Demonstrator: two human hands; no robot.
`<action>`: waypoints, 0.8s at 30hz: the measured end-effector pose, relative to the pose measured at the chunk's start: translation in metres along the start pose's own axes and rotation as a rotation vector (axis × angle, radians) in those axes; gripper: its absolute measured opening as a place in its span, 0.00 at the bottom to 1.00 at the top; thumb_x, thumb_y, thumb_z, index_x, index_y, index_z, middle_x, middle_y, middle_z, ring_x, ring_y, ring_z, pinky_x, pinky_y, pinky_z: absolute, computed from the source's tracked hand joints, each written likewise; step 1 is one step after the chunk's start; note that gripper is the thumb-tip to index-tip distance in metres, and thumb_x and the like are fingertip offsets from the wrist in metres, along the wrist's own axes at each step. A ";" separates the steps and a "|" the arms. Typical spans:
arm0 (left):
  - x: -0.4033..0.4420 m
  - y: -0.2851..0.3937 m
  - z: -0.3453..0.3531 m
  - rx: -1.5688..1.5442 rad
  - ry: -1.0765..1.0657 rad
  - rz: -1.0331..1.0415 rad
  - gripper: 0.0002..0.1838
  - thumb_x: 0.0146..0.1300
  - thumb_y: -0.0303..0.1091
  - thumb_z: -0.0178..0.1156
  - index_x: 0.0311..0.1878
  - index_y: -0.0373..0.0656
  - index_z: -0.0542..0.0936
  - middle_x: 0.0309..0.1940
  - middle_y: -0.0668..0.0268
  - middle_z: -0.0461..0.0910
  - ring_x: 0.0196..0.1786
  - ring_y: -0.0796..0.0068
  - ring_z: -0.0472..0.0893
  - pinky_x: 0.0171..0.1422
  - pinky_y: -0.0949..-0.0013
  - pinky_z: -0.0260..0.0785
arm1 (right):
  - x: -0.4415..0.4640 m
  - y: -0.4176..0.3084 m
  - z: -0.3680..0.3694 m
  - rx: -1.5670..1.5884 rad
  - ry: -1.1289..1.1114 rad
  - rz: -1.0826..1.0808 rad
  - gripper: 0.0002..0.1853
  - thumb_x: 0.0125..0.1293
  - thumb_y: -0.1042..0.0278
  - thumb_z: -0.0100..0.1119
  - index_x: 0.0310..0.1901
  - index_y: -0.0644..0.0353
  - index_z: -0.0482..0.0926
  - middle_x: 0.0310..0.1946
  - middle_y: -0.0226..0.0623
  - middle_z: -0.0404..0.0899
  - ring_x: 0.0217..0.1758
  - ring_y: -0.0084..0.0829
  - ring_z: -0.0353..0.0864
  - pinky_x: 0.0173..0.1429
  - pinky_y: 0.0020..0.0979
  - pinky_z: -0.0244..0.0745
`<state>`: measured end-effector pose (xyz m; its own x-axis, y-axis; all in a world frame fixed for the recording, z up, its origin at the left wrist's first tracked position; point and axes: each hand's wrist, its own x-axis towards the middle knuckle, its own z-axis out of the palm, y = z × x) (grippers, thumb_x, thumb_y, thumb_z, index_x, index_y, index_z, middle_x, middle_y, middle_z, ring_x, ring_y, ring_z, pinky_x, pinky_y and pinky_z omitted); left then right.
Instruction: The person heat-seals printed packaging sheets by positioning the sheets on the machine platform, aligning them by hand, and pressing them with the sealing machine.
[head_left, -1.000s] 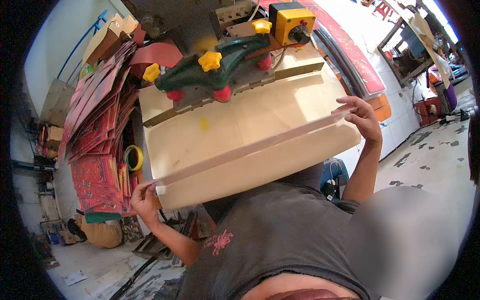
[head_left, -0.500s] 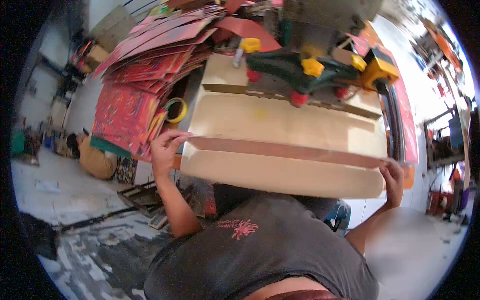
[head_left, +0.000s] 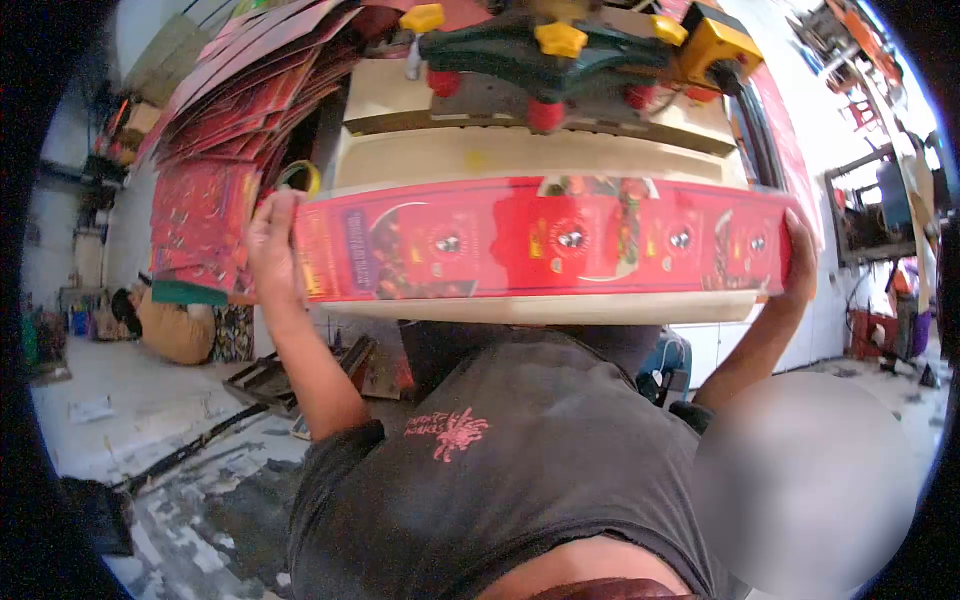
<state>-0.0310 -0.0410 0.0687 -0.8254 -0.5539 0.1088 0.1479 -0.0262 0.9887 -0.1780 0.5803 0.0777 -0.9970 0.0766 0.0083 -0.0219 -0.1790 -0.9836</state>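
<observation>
A long, glossy red printed sheet with food pictures stretches across in front of me, its printed face turned toward me. My left hand grips its left end, fingers closed on the edge. At the opposite end my right hand is closed round the edge, its fingers partly hidden. Behind and below the sheet lies a cream board surface, partly covered by it. Beyond that stands a dark green machine frame with yellow star knobs and red rubber-like feet.
Stacked red printed sheets lie to the left, with a yellow tape roll beside them. A yellow box-like machine part sits at the back right. Another person is low down at the far left. Metal frames lie on the floor.
The sheet has tilted from nearly edge-on to showing its red printed face, and both hands have turned with it. The view has shifted, so the machine appears higher and further left.
</observation>
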 end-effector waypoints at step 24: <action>-0.014 0.003 0.005 -0.218 0.079 -0.150 0.12 0.74 0.39 0.60 0.45 0.38 0.83 0.37 0.61 0.85 0.38 0.72 0.85 0.44 0.67 0.81 | -0.003 -0.006 0.034 -0.050 -0.231 0.060 0.15 0.72 0.58 0.55 0.47 0.63 0.79 0.40 0.30 0.79 0.43 0.20 0.78 0.50 0.24 0.73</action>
<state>-0.0218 -0.0287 0.0706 -0.8032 -0.5933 -0.0540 0.1481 -0.2866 0.9465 -0.1770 0.5476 0.0898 -0.9870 -0.1602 -0.0151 0.0357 -0.1269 -0.9913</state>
